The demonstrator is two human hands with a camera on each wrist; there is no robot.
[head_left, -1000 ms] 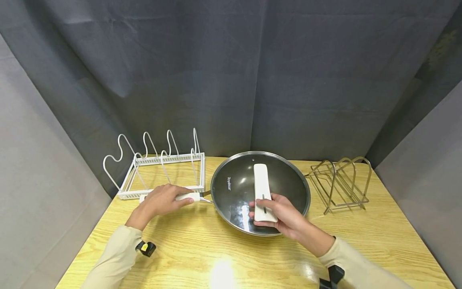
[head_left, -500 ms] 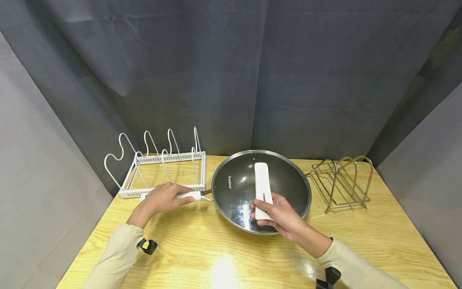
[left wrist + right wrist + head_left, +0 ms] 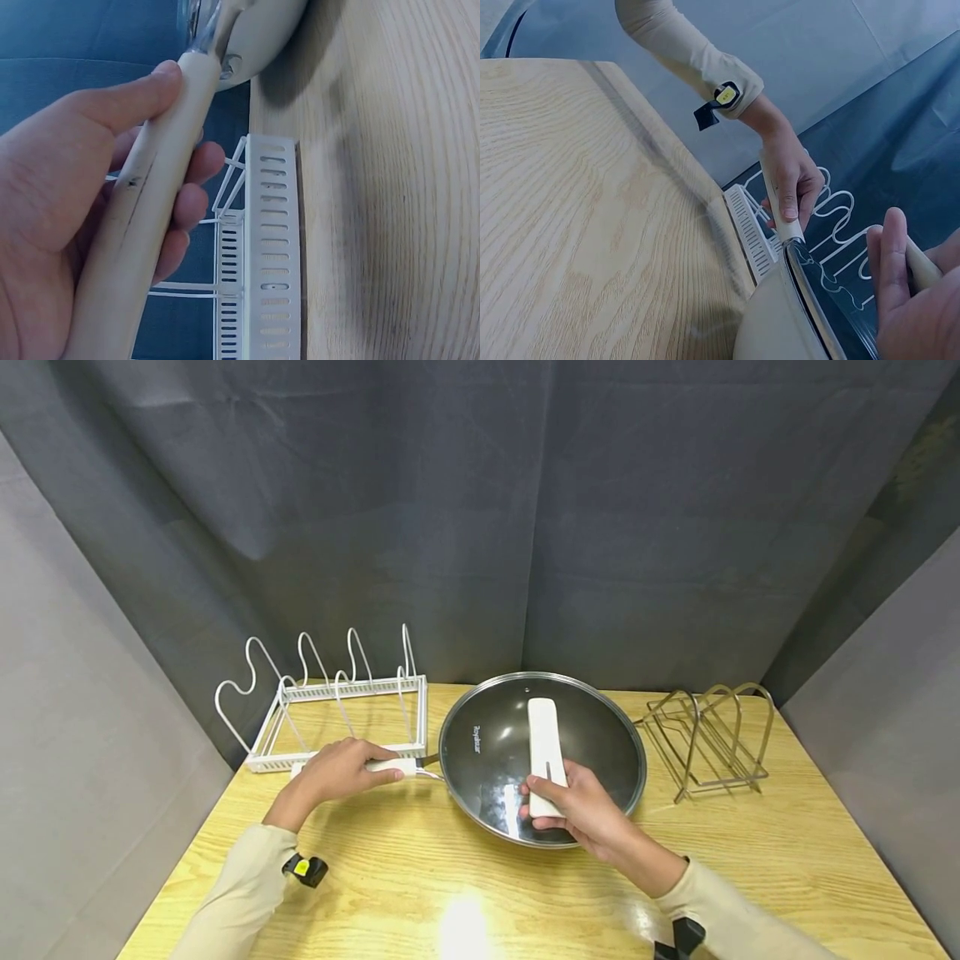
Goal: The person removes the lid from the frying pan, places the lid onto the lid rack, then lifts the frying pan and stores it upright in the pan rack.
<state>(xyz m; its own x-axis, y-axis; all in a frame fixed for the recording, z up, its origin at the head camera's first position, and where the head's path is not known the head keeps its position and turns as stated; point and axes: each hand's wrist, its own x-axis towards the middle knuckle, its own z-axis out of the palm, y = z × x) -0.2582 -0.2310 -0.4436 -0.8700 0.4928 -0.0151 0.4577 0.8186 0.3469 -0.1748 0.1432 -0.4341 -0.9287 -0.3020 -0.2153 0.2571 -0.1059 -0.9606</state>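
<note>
A wok with a cream outside stands mid-table, covered by a dark glass lid with a metal rim and printed lettering. My left hand grips the wok's long white handle, fingers wrapped round it in the left wrist view. Over the lid, my right hand holds the lower end of the lid's upright, flat white handle, thumb on its near face. The lid appears seated on the wok. In the right wrist view, the right-hand fingers curl about the lid handle.
Behind the left hand stands a white wire rack with several upright loops. A bronze-coloured wire rack sits right of the wok. The wooden table reaches back to a dark curtain, with grey side panels on both sides.
The right hand and lid handle have shifted very slightly, the thumb now covering more of the handle's slot. The left hand, wok and racks look the same.
</note>
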